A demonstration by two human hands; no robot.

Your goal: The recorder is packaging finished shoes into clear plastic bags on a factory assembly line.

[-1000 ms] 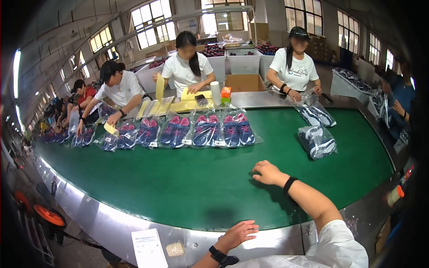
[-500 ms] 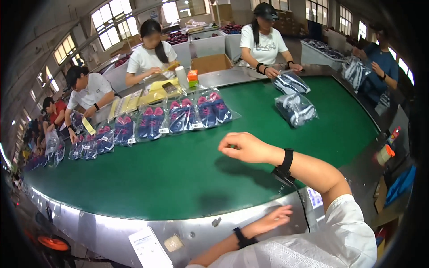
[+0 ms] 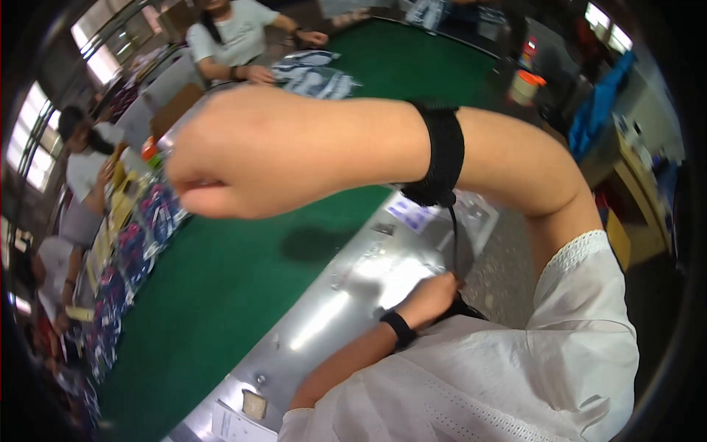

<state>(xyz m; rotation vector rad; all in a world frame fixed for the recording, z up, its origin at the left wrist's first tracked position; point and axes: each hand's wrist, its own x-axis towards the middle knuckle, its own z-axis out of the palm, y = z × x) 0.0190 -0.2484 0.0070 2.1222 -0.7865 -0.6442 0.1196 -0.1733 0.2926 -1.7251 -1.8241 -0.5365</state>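
Observation:
My right hand [image 3: 243, 158] is raised close to the camera over the green table [image 3: 221, 283]. Its fingers are curled in, and nothing shows in them. Around that wrist is a black band [image 3: 442, 151], from whose underside a black cable [image 3: 454, 239] hangs. Lower down, in front of my white shirt, my left hand [image 3: 433, 298] is closed where the cable meets it; its fingertips are hidden. My left wrist also wears a black band [image 3: 400, 328]. Bagged blue and pink shoes [image 3: 110, 295] lie in a row along the table's far left side, blurred.
A metal edge [image 3: 309, 324] borders the table, with a paper sheet [image 3: 239, 426] and a tan block [image 3: 254, 404] on it. Across the table a co-worker [image 3: 236, 37] handles bagged dark-and-white shoes [image 3: 313, 74]. An orange-lidded container [image 3: 525, 87] stands at the right.
The view has swung to the right. My right hand has come up much nearer the camera, its fingers curled tighter. My left hand has gone from spread fingers to closed, at the cable.

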